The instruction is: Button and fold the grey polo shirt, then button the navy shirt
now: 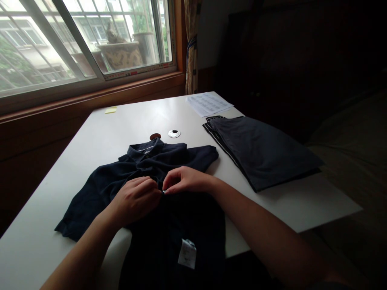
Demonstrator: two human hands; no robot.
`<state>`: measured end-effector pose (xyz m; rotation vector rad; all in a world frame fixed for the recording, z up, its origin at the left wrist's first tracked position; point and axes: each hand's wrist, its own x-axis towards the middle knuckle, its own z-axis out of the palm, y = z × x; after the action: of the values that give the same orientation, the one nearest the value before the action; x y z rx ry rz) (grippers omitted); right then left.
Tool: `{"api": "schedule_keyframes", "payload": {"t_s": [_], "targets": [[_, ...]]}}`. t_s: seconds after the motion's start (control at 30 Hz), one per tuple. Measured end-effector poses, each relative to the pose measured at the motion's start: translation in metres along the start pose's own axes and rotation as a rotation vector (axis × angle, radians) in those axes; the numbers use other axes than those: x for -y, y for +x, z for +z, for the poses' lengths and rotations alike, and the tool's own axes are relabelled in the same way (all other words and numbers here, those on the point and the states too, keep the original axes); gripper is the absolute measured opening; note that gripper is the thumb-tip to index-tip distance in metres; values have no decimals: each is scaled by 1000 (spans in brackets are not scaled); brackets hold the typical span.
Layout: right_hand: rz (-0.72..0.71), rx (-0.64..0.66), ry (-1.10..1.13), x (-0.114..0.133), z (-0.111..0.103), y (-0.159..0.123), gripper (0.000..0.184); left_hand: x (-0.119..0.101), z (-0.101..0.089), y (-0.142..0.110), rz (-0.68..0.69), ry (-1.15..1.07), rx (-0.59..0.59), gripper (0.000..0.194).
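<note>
A dark navy collared short-sleeved shirt (99, 193) lies spread on the white table, its collar pointing away from me and its lower part hanging toward me over the near edge. My left hand (137, 199) is closed on the front of the shirt around the middle. Right beside it, my right hand (186, 180) pinches the same spot between thumb and forefinger. A tiny pale glint shows at those fingertips; whether it is a button I cannot tell. Lower down, a white care label (187, 253) stands out against the dark cloth.
To the right lies a stack of folded dark garments (266, 149), some with striped edges. Printed papers (208, 103) rest at the far corner, and a yellow note (110, 109) at the far left. Past the collar are a silver ring (174, 133) and a brown round piece (155, 136) on the table (320, 205).
</note>
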<state>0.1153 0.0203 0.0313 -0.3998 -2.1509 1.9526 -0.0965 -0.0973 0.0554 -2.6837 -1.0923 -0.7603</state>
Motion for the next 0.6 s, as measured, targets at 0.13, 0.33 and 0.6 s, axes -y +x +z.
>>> {"api": "schedule_keyframes", "payload": {"t_s": [0.13, 0.33, 0.6], "targets": [[3, 0, -5, 1, 0, 0, 30, 0, -1, 1, 1, 3, 3, 8], [-2, -1, -18, 0, 0, 0, 30, -1, -1, 1, 7, 10, 2, 9], [-6, 1, -15, -1, 0, 1, 30, -1, -1, 0, 4, 3, 31, 6]]}}
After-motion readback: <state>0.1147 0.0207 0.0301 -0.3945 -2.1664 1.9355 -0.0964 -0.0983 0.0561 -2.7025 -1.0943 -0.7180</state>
